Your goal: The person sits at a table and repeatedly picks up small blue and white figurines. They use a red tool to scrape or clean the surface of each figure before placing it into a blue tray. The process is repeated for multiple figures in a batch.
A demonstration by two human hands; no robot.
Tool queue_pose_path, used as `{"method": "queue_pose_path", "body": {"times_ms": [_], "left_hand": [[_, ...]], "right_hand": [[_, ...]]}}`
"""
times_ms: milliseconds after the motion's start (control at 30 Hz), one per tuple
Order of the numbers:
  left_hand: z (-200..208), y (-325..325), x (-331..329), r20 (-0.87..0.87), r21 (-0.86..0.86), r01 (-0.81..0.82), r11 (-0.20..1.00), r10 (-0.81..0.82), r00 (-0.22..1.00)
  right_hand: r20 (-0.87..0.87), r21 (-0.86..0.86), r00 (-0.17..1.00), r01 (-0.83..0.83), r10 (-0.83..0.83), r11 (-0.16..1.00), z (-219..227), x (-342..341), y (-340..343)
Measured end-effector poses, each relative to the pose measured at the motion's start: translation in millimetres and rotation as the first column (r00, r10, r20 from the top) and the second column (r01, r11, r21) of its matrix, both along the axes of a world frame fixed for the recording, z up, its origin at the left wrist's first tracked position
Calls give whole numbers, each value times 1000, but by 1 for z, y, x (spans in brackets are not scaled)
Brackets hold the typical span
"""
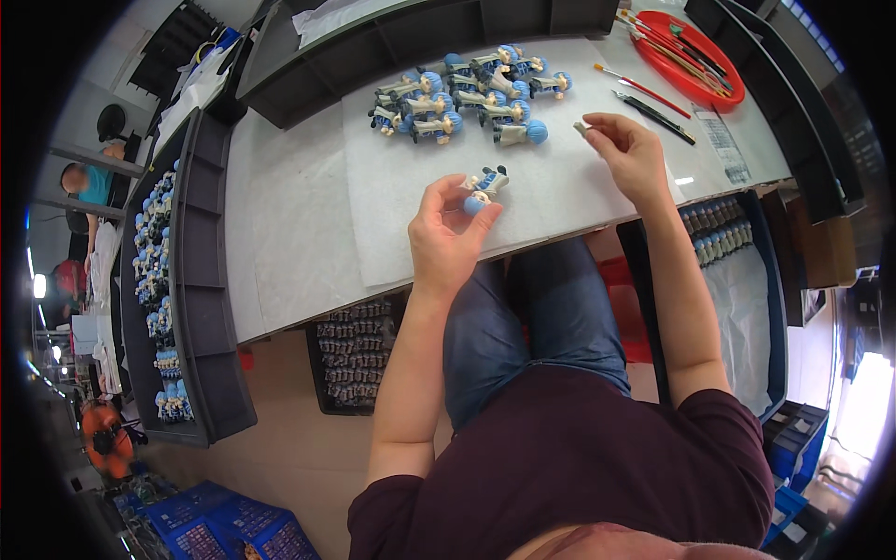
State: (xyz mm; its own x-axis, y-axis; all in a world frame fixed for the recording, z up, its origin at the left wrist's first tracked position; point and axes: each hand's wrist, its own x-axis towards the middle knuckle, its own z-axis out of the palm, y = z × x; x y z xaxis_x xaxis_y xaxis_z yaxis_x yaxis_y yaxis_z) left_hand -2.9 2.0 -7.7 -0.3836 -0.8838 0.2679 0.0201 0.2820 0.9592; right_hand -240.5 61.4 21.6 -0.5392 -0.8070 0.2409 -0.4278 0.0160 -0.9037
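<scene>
My left hand (442, 235) pinches a small figurine (489, 181) by its blue-haired head, just above the near part of a white sheet (392, 215). The figurine's dark feet point away from me, and its clothes are blue and white. Off to the right, my right hand (633, 161) is closed, thumb against fingers, on a small greyish piece (581, 128); its exact kind is too small to tell. A cluster of similar blue-haired figurines (431, 105) lies on the sheet beyond my hands. One in a pale outfit, a figurine (511, 134), lies nearest to me.
A red oval tray (735, 91) of brushes stands at the far right. Beside it lie a red brush (655, 96) and a black pen-like tool (665, 119). Dark trays (207, 308) border the table at left and back. Another figurine tray (777, 345) sits low at right.
</scene>
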Motion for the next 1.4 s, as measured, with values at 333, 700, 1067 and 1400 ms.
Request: {"method": "queue_pose_path", "body": {"times_ms": [333, 700, 1067, 1400], "left_hand": [[-3, -5, 3, 72, -38, 1, 999, 2, 997], [4, -2, 0, 88, -130, 13, 991, -1, 996], [0, 0, -2, 94, -289, -57, 956, 88, 992], [7, 3, -1, 89, -192, -40, 981, 58, 994]], "right_hand": [[735, -44, 643, -270, 214, 962, 5, 59, 7], [307, -111, 937, -141, 169, 984, -9, 76, -13], [8, -172, 998, -57, 60, 983, -14, 110, -24], [726, -176, 680, 34, 106, 984, -6, 74, -30]]}}
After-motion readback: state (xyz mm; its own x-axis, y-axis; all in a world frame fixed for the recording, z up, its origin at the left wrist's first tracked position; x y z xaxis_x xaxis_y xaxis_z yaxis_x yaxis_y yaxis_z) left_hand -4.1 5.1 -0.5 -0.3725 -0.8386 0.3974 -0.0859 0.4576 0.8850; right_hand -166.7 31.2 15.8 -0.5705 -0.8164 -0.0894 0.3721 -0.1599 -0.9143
